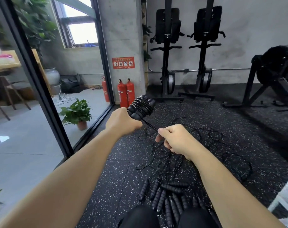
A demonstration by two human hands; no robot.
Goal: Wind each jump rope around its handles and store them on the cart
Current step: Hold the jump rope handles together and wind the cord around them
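My left hand [122, 121] grips a pair of black foam jump rope handles [142, 106], held together and pointing up and away, with thin black rope coiled around them. A taut length of that rope [150, 125] runs from the handles down to my right hand [176, 139], which pinches it. Below my hands, a tangle of loose black ropes [171, 155] lies on the speckled rubber floor. Several more black handles [166, 195] lie in a pile near my knees. A corner of the white cart [286, 199] shows at the right edge.
A glass wall with a black frame [41, 83] runs along the left. Red fire extinguishers [126, 92] stand by the concrete pillar. Black gym machines [186, 51] line the back wall and another stands at the right [275, 76]. A potted plant [78, 113] sits beyond the glass.
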